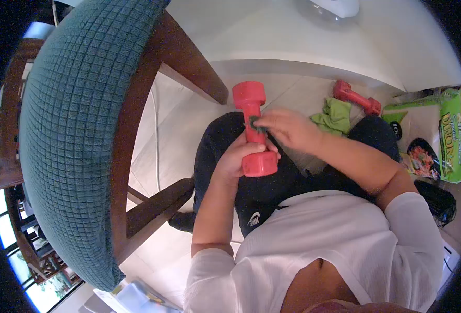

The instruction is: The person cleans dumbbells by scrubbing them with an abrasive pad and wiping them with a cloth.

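A red dumbbell (252,96) stands nearly upright above my lap, one head up and the other down. My left hand (237,155) is wrapped round its lower part, near the bottom head. Against the middle of the handle, the fingers of my right hand (288,128) are pinched together on a small dark green pad (255,124). On the floor to the right lie a crumpled green cloth (336,116) and a second red dumbbell (356,97), which is behind the cloth.
A chair with a teal cover (79,141) and dark wooden legs (194,62) fills the left side. A white cabinet (293,41) runs along the back. At the right are a green rice bag (457,135) and a black plastic bag (435,202).
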